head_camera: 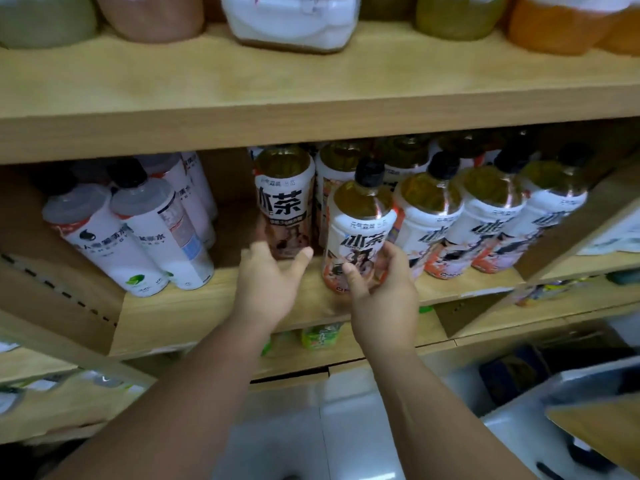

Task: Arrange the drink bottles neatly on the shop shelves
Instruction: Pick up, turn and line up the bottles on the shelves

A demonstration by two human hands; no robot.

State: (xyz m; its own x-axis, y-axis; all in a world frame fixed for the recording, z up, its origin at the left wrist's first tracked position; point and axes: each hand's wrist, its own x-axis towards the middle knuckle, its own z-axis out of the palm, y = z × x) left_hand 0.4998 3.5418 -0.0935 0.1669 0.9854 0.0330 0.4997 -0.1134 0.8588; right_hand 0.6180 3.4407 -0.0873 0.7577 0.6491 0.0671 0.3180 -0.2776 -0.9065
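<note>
Gripping one iced-tea bottle [360, 233], right hand [381, 299] fingers; left hand [268, 285] fingers spread.

Both bare forearms reach forward and upward, side by side. The left hand [268, 282] is spread open, thumb out, palm facing right. The right hand [381, 296] is curled in a grip, thumb pressed forward, fingers wrapped around behind.

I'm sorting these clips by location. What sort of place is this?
Most likely a small shop: wooden shelves stocked with rows of identical iced tea bottles and white drink bottles.
</note>
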